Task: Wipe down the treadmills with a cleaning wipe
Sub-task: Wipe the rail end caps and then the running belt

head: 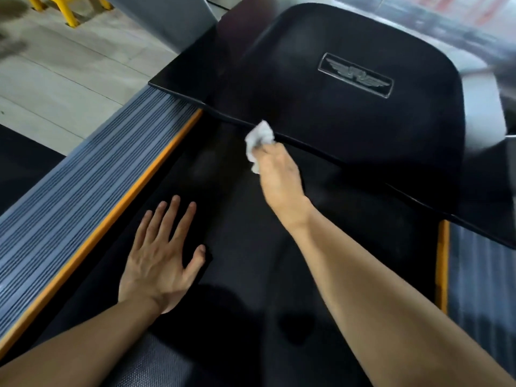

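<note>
Nearest us, our left hand [160,258] lies flat on the black treadmill belt [245,247] at about seven o'clock, fingers straight and spread, thumb out to the side, holding nothing. The palm and fingertips press on the belt, just inside the orange strip [111,219] that edges the ribbed grey side rail [72,191], which runs from eight o'clock up toward eleven.

Farther out, near the centre, our right hand [279,174] reaches forward from the five o'clock corner. Its fingers are curled round a crumpled white cleaning wipe [258,141], which sticks out past the fingertips toward twelve o'clock. The wipe touches the near edge of the black motor cover [349,129], right where that cover meets the belt.

Beyond the wipe, the motor cover rises toward one o'clock, with a rectangular winged emblem [356,76] set in its top. At four o'clock a second orange strip [442,263] borders the belt's other side.

Farthest off, at ten to eleven o'clock, pale floor tiles [69,71] show, and a yellow frame [65,9] stands on them at the upper edge.
</note>
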Demonstrator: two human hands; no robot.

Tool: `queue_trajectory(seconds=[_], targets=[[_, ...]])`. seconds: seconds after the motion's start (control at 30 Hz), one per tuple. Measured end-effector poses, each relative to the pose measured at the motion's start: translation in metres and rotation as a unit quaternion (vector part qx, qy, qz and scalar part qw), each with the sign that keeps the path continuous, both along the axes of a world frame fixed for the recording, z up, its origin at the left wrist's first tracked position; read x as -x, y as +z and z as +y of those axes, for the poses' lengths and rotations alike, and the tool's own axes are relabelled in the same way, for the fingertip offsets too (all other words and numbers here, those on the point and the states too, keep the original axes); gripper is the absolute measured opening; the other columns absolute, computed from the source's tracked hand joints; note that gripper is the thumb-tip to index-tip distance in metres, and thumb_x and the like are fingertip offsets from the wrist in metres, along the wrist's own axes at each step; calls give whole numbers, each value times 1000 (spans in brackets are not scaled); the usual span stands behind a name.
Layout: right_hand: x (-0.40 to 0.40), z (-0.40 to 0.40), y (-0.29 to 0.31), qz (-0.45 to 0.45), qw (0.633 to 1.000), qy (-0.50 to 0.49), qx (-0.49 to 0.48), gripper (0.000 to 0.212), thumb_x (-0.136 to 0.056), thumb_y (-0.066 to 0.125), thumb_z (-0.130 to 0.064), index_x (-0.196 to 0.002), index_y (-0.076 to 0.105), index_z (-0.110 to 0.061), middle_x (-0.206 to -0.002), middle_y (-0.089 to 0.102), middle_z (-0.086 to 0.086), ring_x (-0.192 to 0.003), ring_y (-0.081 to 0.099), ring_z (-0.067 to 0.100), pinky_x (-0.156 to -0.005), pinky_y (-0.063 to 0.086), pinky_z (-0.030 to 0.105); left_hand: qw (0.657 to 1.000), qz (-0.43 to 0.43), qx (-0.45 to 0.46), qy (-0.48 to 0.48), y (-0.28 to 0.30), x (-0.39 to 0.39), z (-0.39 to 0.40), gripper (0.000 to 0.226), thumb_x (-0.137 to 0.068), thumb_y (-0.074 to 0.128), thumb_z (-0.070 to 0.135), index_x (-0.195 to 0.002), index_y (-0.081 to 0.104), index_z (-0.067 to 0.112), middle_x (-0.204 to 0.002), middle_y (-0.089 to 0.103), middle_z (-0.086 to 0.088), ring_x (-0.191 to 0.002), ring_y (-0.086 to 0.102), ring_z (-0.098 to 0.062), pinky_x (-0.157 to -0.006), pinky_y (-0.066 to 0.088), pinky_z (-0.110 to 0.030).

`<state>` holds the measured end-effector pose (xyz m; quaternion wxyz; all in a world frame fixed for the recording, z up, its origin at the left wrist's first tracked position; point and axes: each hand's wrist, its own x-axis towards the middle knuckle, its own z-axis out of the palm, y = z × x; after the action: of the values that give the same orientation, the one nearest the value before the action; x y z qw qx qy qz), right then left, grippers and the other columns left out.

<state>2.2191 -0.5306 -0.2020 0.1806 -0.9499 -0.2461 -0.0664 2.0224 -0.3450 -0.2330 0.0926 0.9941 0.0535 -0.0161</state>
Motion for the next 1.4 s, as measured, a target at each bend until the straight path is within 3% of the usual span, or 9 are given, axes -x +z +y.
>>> queue_trajectory(seconds=[0.13,0.23,0.3,0.47,0.63,0.77,0.93,1.07,1.4], targets=[[13,-98,-9,-53,982,-180,31,28,-89,44,-14,-97,71,-8,-104,69,13,-95,60,36,-84,47,42,1000,2,1,-1,4,0,-6,76,-98,17,64,-164,6,28,-172,-1,-1,-158,-6,-17,-128,-6,-37],[33,-139,-15,-74,972,-218,47,27,-83,59,3,-106,70,-6,-107,68,12,-90,58,37,-81,50,43,1000,4,-6,1,4,2,-7,75,-99,16,63,-164,4,28,-172,-3,-2,-158,-9,-17,-128,-6,-39],[40,-136,-15,-53,977,-203,22,25,-83,61,7,-104,69,-5,-107,67,11,-92,57,34,-79,52,41,1000,5,-13,-1,4,2,-9,75,-99,14,64,-164,1,28,-172,-6,-2,-157,-11,-16,-128,-7,-39],[24,-4,-8,-9,995,-86,-54,24,-93,55,-26,-85,72,-12,-85,66,0,-84,63,12,-79,47,27,1000,-4,-8,-2,1,1,-8,76,-99,20,61,-164,9,26,-172,1,-4,-158,-5,-18,-128,-3,-40],[16,98,-5,0,991,123,48,37,-92,61,-7,-129,63,-9,-141,55,6,-132,46,24,-113,35,35,1000,-3,-9,-2,-1,0,-4,76,-100,18,64,-164,6,26,-172,-2,-3,-158,-7,-18,-128,-5,-40],[17,59,-11,-25,992,121,11,28,-85,64,-1,-112,70,-7,-126,64,10,-111,56,27,-93,50,37,1000,2,-12,-4,0,1,-3,76,-99,15,65,-164,0,28,-172,-7,-2,-157,-12,-17,-128,-8,-39],[37,-66,-16,-87,992,-88,12,21,-85,60,-1,-92,72,-18,-94,64,9,-86,52,22,-82,52,48,1000,4,0,-1,5,2,-6,77,-98,13,65,-164,-4,29,-171,-11,0,-157,-15,-16,-127,-11,-37],[54,-100,-16,-96,982,-155,46,29,-81,61,11,-103,70,-5,-97,64,13,-87,55,34,-78,53,45,1000,7,-1,0,5,2,-7,77,-98,13,65,-164,-2,28,-171,-10,-2,-157,-15,-17,-127,-10,-38],[28,111,-6,25,995,100,16,27,-92,59,-3,-117,69,-7,-138,56,12,-121,51,26,-95,48,37,1000,2,3,-3,-1,1,-2,76,-99,21,62,-164,8,26,-172,1,-4,-158,-8,-17,-129,0,-42]])
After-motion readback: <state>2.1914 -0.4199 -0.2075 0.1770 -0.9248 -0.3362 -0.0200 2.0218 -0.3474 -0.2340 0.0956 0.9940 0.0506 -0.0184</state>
